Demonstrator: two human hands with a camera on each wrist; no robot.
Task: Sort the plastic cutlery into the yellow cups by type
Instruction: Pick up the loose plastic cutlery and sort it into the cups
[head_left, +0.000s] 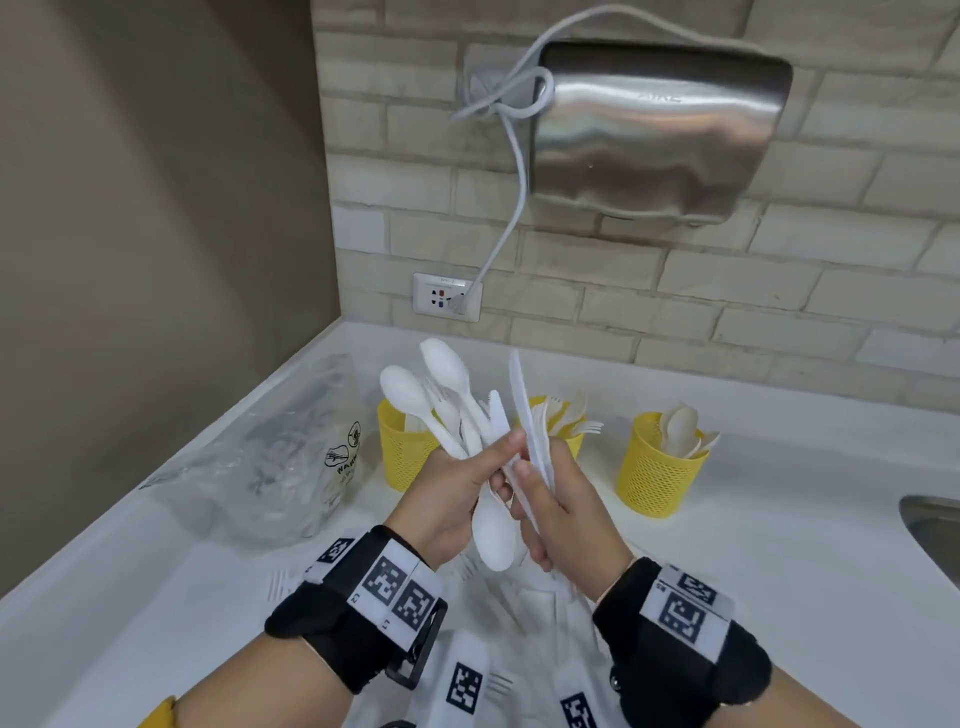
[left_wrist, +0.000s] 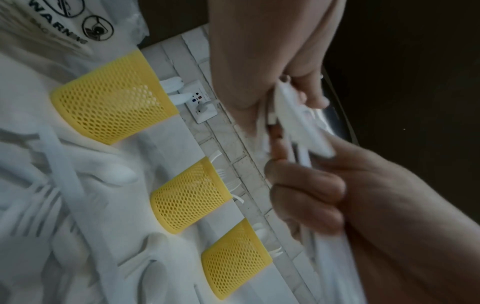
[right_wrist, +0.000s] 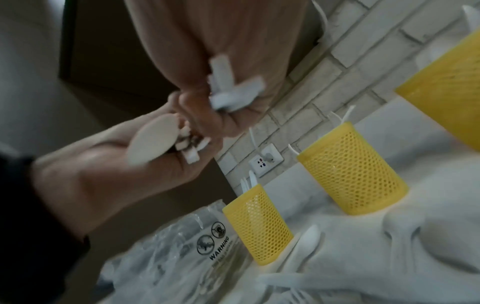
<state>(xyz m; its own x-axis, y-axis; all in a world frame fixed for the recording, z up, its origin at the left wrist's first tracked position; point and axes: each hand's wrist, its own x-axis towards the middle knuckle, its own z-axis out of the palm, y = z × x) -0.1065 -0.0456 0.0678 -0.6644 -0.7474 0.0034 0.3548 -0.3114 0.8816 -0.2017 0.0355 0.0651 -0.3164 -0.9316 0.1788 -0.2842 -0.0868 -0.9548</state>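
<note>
A mixed bundle of white plastic cutlery (head_left: 457, 415) is held above the counter (head_left: 779, 545), in front of three yellow mesh cups. The left hand (head_left: 447, 493) has its grip curled round the bundle, which includes at least two spoons pointing up, a knife, and one spoon bowl hanging down below the fingers. Just beside it, the right hand (head_left: 566, 509) pinches a few long pieces (head_left: 535, 447), knives by the look of them, drawn partly apart from the bundle.

The sorting looks well under way but unfinished. The right cup (head_left: 660, 467) already holds spoons. The middle cup (head_left: 571, 441), partly hidden behind the hands, holds forks. The left cup (head_left: 400, 452) has a few pieces standing in it; the wrist views suggest knives, though blur makes this uncertain.

What is left: the pieces in both hands, plus a loose pile (right_wrist: 389, 257) of forks and spoons lying on the counter nearest the person, below the wrists.

A crumpled clear bag (head_left: 291, 457) with warning print lies left of the cups. Behind them are a brick-pattern wall, a socket (head_left: 447, 297) and a metal dryer (head_left: 660, 130).
</note>
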